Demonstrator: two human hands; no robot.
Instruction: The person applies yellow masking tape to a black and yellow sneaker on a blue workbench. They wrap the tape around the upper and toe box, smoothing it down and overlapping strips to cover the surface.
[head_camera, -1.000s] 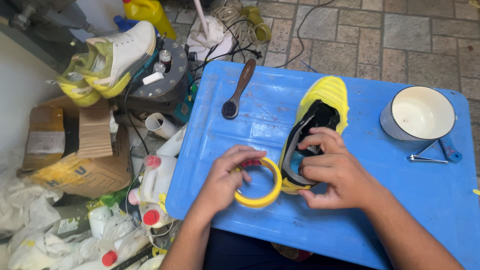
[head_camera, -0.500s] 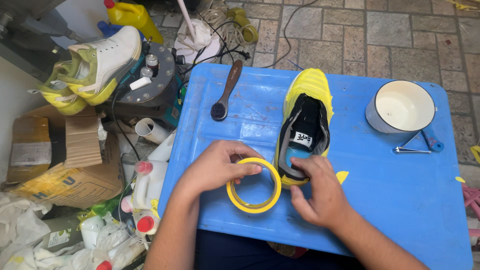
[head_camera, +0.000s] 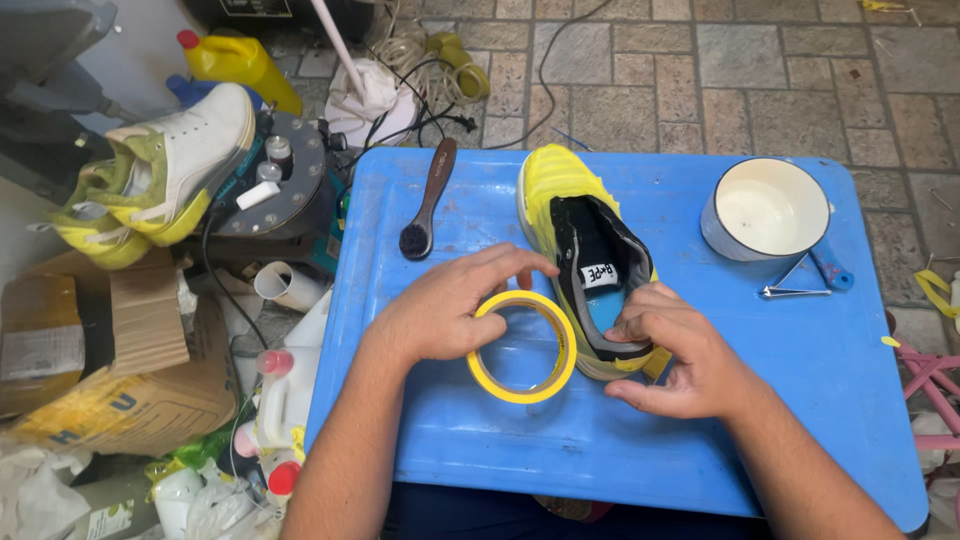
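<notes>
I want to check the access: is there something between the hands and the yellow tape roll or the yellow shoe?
Nothing visible. The left hand already grips the yellow tape roll, and the right hand rests against the heel of the yellow shoe on the blue tabletop.

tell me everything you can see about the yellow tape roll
The yellow tape roll is a thin ring with an open centre and a glossy yellow band. It lies flat on the blue table, just left of the yellow sneaker. The left hand grips its upper left rim; the right hand sits by its right side at the sneaker's heel.
</notes>
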